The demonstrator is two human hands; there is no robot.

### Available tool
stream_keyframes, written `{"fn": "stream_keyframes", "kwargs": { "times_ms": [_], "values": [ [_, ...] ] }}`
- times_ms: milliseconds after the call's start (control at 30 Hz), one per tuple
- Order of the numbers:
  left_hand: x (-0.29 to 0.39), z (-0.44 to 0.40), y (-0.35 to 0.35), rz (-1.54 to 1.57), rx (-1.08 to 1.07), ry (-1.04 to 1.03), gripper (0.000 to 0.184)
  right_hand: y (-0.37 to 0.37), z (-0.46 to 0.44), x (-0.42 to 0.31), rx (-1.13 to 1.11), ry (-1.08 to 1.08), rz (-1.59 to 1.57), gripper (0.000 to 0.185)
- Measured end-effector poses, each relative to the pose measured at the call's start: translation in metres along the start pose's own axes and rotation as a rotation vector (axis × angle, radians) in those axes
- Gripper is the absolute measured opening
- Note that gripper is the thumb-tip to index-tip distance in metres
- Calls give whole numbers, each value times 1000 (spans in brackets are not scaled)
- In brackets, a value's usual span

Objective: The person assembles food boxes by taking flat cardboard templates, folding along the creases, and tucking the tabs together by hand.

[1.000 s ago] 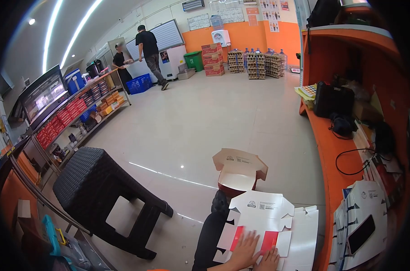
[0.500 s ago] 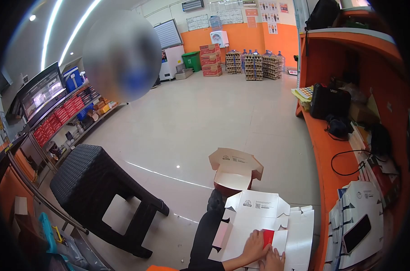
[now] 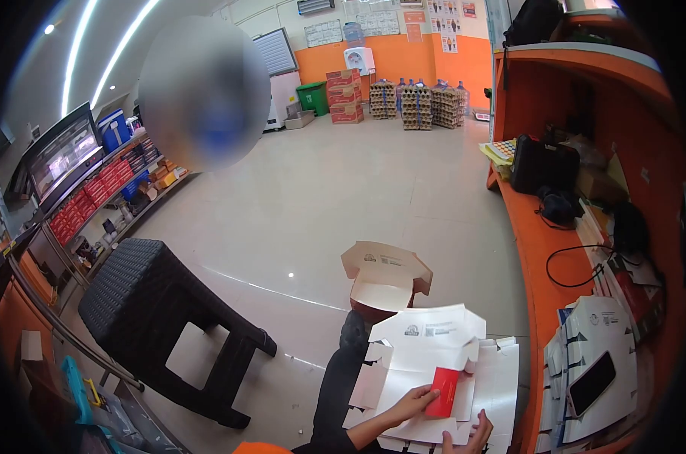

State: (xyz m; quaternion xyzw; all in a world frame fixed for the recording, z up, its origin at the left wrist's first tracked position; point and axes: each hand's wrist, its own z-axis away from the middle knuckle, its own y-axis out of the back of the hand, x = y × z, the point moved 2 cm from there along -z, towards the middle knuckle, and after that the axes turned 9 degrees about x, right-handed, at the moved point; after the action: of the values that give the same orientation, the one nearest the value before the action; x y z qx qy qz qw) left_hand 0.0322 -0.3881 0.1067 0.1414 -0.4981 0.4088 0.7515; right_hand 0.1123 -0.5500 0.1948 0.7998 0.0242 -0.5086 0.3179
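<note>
A flat, partly folded white carton (image 3: 403,378) with a printed logo and code lies over my lap, on top of more white card sheets (image 3: 502,386). At its right part, a red rectangular panel (image 3: 444,390) with small print stands raised. My left hand (image 3: 412,402) pinches this panel by its left edge; whether it is a flap of the carton or a separate piece, I cannot tell. My right hand (image 3: 471,436) is lower right, fingers apart and curved beside the carton's near edge. An opened-up box (image 3: 386,291) with its lid raised sits on the floor just beyond.
A black woven-pattern stool (image 3: 161,318) stands at left. To the right, an orange shelf (image 3: 528,250) holds a black case (image 3: 546,165), cables, more flat cartons (image 3: 608,325) and a phone (image 3: 592,384). Egg trays (image 3: 417,107) and red boxes (image 3: 344,97) are stacked at the back.
The red panel, earlier mostly under my fingers, now stands up in my left hand's pinch. My right hand has moved slightly right and down, away from it. The carton's far panel has tilted up.
</note>
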Motion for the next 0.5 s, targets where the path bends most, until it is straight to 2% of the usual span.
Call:
{"fn": "stream_keyframes", "kwargs": {
  "times_ms": [67,100,200,233,267,400,433,500],
  "values": [
    [4,5,1,128,7,-21,43,12,-1,-30,-99,-527,-251,65],
    [21,19,-2,169,20,-27,44,9,7,-9,-81,-251,-74,57],
    [34,35,-1,302,45,-82,42,4,12,17,-73,200,-39,42],
    [52,51,-4,316,25,-136,38,2,5,3,-2,218,-154,35],
    [58,59,-7,356,13,-204,36,3,-3,-16,153,333,-137,30],
    [83,96,-19,260,-26,-324,35,2,-13,-34,168,548,-141,39],
    [77,96,-16,211,-10,-308,33,3,-15,-39,135,582,-124,41],
    [84,106,-22,217,6,-413,31,4,-19,-46,77,625,-105,45]
  ]
}}
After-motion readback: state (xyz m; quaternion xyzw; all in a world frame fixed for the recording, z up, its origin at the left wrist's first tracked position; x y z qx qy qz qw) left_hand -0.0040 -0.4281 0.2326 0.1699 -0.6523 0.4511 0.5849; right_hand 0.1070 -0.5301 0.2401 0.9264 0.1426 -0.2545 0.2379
